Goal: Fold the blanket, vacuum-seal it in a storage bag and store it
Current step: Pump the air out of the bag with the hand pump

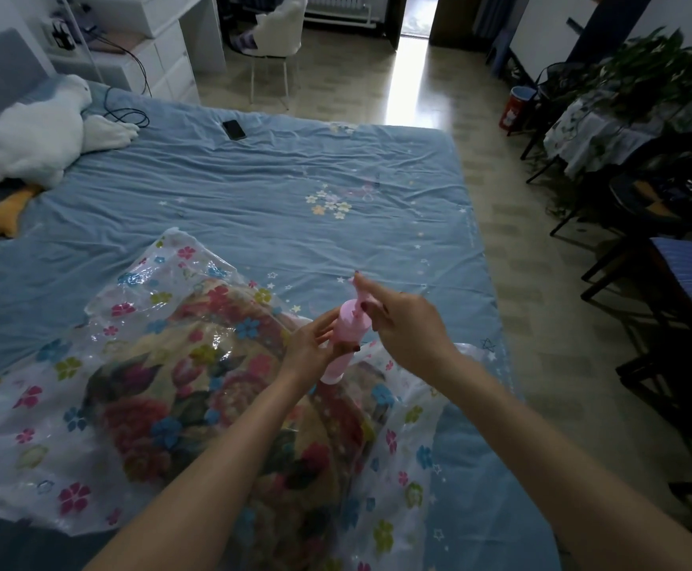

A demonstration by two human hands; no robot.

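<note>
A folded floral blanket (179,389) lies inside a clear storage bag (48,405) printed with small flowers, on the blue bed (253,191). A pink hand pump (342,344) stands upright on the bag's near right part. My left hand (311,348) grips the pump's barrel. My right hand (406,327) holds the pump's handle at the top, with the handle partly hidden by my fingers.
A white plush goose (31,138) lies at the bed's far left. A black phone (234,129) and a cable (126,113) rest near the far edge. Dark chairs (657,282) and plants (645,72) stand to the right of the bed; a white chair (274,39) stands beyond it.
</note>
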